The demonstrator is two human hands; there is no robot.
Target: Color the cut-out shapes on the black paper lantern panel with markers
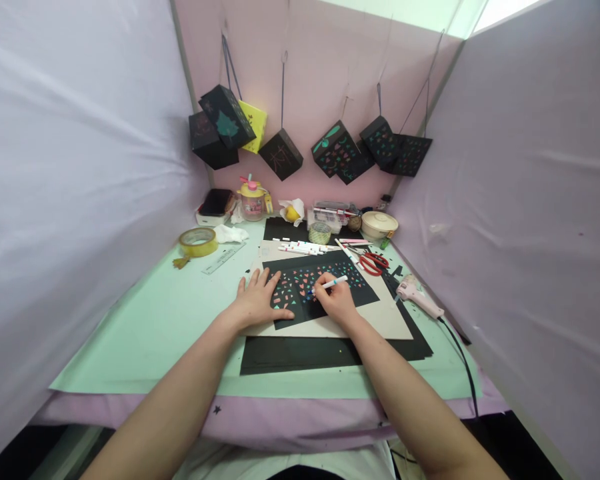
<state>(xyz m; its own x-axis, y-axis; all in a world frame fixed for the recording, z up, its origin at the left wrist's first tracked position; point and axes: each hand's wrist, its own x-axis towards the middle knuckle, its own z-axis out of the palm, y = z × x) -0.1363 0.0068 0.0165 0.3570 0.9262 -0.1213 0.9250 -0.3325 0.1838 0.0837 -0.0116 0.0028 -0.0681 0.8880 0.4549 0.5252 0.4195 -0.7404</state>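
Head: black sheet (302,316), pink hearts (303,290) perhaps; right hand (334,298) pinches marker (336,283), left hand (257,301) splayed.

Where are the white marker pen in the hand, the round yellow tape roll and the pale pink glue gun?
White marker pen (337,282): head view, on its barrel.
Round yellow tape roll (199,251): head view, outer side.
Pale pink glue gun (421,299): head view, body.
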